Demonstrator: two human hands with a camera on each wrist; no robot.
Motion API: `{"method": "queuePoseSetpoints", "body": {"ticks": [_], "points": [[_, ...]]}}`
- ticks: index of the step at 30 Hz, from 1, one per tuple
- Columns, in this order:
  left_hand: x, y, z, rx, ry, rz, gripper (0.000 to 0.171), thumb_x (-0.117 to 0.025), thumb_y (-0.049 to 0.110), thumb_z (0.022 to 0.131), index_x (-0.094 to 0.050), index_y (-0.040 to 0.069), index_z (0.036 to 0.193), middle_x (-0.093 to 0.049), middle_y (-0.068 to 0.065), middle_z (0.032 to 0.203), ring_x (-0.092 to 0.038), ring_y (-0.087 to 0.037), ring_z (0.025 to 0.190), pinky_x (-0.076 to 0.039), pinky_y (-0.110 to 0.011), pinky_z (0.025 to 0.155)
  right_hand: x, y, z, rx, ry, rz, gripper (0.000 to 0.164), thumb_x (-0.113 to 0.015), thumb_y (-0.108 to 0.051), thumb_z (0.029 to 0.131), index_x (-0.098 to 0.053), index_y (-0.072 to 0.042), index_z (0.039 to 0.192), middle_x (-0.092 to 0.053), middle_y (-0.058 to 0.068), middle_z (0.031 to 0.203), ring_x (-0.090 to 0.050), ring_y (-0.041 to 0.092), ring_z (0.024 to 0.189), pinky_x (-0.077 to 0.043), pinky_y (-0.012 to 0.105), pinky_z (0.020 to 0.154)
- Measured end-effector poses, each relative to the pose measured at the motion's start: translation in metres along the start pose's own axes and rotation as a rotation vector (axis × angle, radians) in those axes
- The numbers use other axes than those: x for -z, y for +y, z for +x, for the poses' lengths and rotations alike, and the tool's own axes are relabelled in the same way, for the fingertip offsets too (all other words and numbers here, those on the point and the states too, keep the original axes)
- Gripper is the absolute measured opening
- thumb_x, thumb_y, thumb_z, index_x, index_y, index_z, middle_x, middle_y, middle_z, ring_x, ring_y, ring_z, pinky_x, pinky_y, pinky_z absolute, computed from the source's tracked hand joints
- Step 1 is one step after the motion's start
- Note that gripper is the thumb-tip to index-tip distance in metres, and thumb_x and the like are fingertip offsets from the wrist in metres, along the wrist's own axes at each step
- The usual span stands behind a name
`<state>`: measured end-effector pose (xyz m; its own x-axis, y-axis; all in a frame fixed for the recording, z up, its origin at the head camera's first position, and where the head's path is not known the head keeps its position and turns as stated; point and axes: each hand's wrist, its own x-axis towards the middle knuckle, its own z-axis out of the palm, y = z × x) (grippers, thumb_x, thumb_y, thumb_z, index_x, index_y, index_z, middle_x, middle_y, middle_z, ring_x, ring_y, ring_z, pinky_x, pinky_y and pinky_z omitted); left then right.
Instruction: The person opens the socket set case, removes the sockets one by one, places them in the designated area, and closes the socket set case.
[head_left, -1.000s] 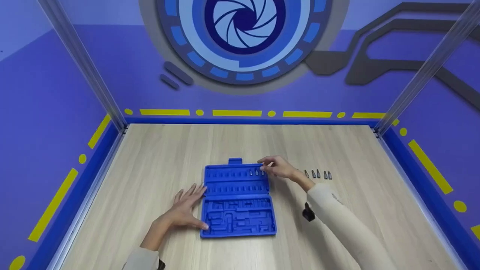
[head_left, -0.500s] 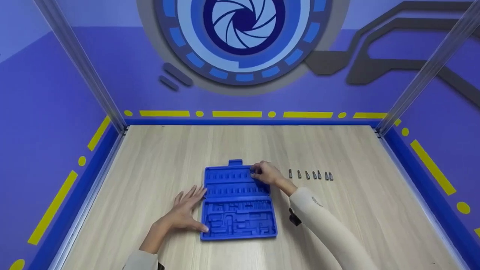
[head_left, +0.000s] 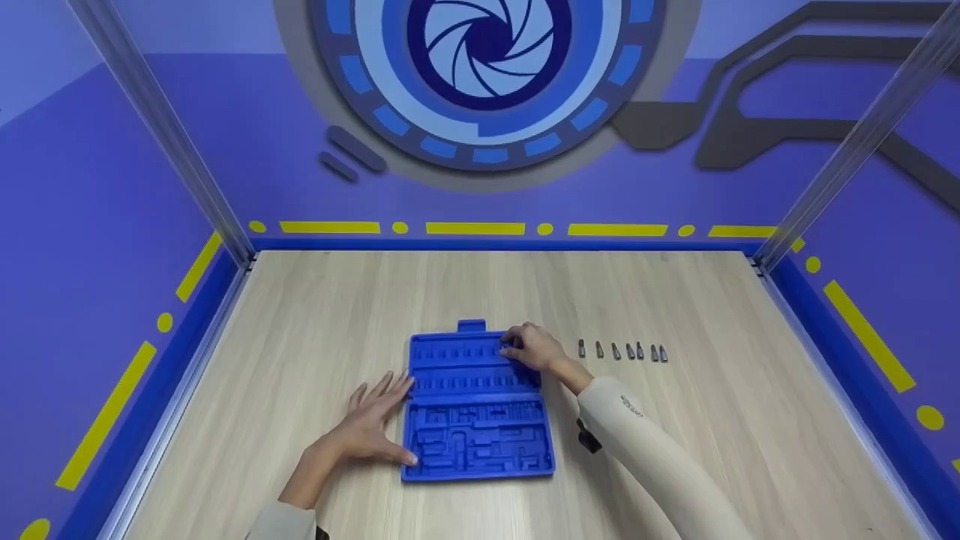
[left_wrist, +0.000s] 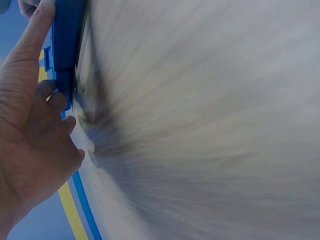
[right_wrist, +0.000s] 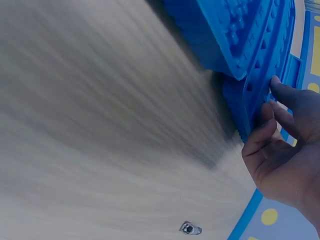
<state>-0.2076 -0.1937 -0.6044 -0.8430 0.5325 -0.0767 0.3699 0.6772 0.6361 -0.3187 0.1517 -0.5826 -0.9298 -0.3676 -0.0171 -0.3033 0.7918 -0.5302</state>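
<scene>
A blue plastic tool case (head_left: 477,401) lies unfolded on the table, its moulded slots facing up. Along its left side rests my left hand (head_left: 365,427), fingers spread and straight, the thumb on the near left corner; the left wrist view shows this hand (left_wrist: 37,135) against the case's edge. Over the far right corner of the upper half is my right hand (head_left: 534,349), its thumb and fingertips pinching a small screwdriver bit in the slots, mostly hidden by the fingers. In the right wrist view the right hand's fingertips (right_wrist: 275,82) are right at the slot row.
Several metal screwdriver bits (head_left: 616,351) stand in a row to the right of the case, one bit (right_wrist: 190,228) showing in the right wrist view. The wooden table (head_left: 300,315) is bounded by blue-purple walls (head_left: 360,195) with metal corner posts.
My right hand has shifted left and slightly toward me over the corner slots, covering the bits seen there, then held still. More of the bit row is uncovered. The left hand stays put.
</scene>
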Motion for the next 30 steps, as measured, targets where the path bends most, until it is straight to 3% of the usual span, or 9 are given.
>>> {"method": "queuePoseSetpoints", "body": {"ticks": [5, 11, 20, 25, 30], "points": [[0.000, 0.001, 0.000, 0.007, -0.001, 0.004, 0.136, -0.094, 0.057, 0.060, -0.021, 0.008, 0.163, -0.019, -0.020, 0.169, -0.010, -0.050, 0.157, 0.001, -0.075, 0.119, -0.003, -0.001, -0.003, -0.038, 0.032, 0.042, 0.025, -0.075, -0.020, 0.093, -0.067, -0.007, 0.113, -0.067, 0.013, 0.095, -0.063, 0.030, 0.091, -0.054, 0.049, 0.082], [0.000, 0.002, -0.001, 0.014, -0.002, -0.001, 0.136, -0.094, 0.057, 0.060, -0.021, 0.008, 0.163, -0.020, -0.020, 0.169, -0.009, -0.049, 0.157, 0.002, -0.075, 0.120, -0.009, 0.000, -0.003, -0.018, 0.083, 0.101, 0.023, -0.076, -0.012, 0.092, -0.061, -0.011, 0.109, -0.067, 0.009, 0.087, -0.062, 0.024, 0.083, -0.051, 0.044, 0.075], [0.002, 0.004, 0.000, 0.029, -0.007, 0.021, 0.136, -0.093, 0.058, 0.060, -0.021, 0.008, 0.163, -0.020, -0.020, 0.169, -0.009, -0.048, 0.157, 0.002, -0.074, 0.120, -0.012, 0.000, -0.009, -0.054, 0.072, 0.073, 0.010, -0.071, -0.018, 0.096, -0.073, -0.013, 0.105, -0.066, 0.008, 0.093, -0.061, 0.022, 0.087, -0.052, 0.043, 0.078], [0.002, 0.004, 0.001, 0.027, -0.006, 0.012, 0.135, -0.093, 0.058, 0.061, -0.021, 0.007, 0.163, -0.019, -0.020, 0.169, -0.009, -0.048, 0.157, 0.003, -0.074, 0.120, -0.011, 0.002, -0.009, 0.012, 0.090, 0.201, 0.007, -0.070, -0.011, 0.095, -0.071, -0.005, 0.098, -0.069, 0.012, 0.092, -0.063, 0.025, 0.089, -0.052, 0.042, 0.082], [0.001, 0.003, 0.001, 0.029, -0.013, 0.017, 0.135, -0.093, 0.059, 0.061, -0.021, 0.008, 0.163, -0.019, -0.020, 0.170, -0.009, -0.048, 0.157, 0.002, -0.075, 0.119, -0.004, 0.004, -0.012, 0.033, 0.092, 0.420, 0.010, -0.067, -0.004, 0.096, -0.065, 0.006, 0.096, -0.070, 0.022, 0.093, -0.060, 0.018, 0.082, -0.048, 0.026, 0.075]]}}
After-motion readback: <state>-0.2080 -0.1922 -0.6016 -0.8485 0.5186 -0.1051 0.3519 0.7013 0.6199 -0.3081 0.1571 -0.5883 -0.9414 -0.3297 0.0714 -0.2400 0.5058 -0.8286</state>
